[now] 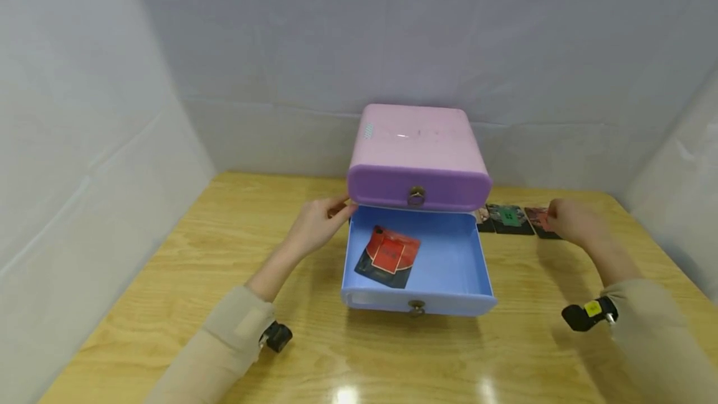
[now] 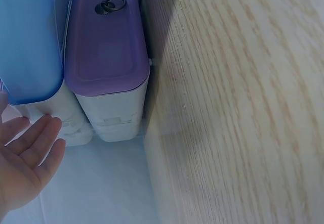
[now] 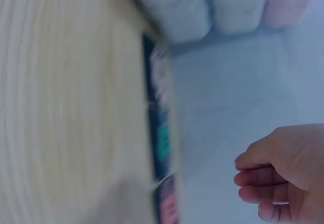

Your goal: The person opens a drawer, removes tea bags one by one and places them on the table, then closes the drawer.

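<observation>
A stacked drawer unit point(image 1: 417, 136) has a pink top with a purple front. Below that, a blue drawer point(image 1: 449, 248) stands pulled out with a red and black card point(image 1: 388, 256) lying tilted inside, toward its left. My left hand point(image 1: 318, 224) is at the unit's left side, fingertips right by the seam above the blue drawer; in the left wrist view its fingers extend against the pale side. Over the red-centred card point(image 1: 540, 220) at the right hovers my right hand point(image 1: 578, 222), its fingers loosely bent and holding nothing in the right wrist view.
Beside the red-centred card lie a green-centred card point(image 1: 509, 218) and a partly hidden pale one point(image 1: 483, 217). A lower purple drawer point(image 2: 106, 42) with a ring pull is closed. White cloth point(image 1: 314, 48) hangs behind the wooden table point(image 1: 196, 267).
</observation>
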The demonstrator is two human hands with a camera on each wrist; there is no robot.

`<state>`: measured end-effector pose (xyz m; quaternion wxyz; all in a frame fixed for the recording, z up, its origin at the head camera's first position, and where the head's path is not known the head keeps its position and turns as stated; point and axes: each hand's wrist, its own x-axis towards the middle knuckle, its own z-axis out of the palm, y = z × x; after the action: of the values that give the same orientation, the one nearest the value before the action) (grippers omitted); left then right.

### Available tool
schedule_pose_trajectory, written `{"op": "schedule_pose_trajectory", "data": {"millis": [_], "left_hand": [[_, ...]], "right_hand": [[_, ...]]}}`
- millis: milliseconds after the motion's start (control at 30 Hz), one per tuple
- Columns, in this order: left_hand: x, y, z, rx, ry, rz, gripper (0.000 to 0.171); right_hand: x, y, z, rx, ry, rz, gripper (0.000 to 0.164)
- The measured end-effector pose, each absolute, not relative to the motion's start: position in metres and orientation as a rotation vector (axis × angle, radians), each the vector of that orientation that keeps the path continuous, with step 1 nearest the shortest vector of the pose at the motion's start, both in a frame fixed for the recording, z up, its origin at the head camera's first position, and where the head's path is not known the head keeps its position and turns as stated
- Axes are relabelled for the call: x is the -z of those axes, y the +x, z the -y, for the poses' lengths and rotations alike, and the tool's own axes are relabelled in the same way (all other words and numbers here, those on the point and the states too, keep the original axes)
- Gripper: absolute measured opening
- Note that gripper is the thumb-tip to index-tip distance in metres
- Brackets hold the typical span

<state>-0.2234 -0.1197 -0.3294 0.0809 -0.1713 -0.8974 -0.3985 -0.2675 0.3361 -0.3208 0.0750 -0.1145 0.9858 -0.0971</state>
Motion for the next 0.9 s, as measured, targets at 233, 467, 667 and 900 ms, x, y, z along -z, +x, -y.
{"op": "schedule_pose_trajectory", "data": {"millis": [233, 467, 667, 900], "left_hand": [[0.329, -0.224, 0.12, 1.196, -0.502, 2.688, 0.043], [0.33, -0.223, 0.12, 1.191, -0.521, 2.676, 0.042], [0.33, -0.223, 0.118, 1.186, -0.509, 2.675, 0.042], [0.331, -0.223, 0.117, 1.188, -0.497, 2.659, 0.041]], "right_hand": [[0.282, -0.241, -0.303, 0.111, -0.545, -3.037, 0.022], [0.262, -0.22, -0.267, 0.151, -0.725, -2.979, 0.02], [0.25, -0.207, -0.239, 0.265, -0.939, -2.906, 0.017], [0.253, -0.201, -0.205, 0.292, -1.192, -2.775, 0.012]]}}
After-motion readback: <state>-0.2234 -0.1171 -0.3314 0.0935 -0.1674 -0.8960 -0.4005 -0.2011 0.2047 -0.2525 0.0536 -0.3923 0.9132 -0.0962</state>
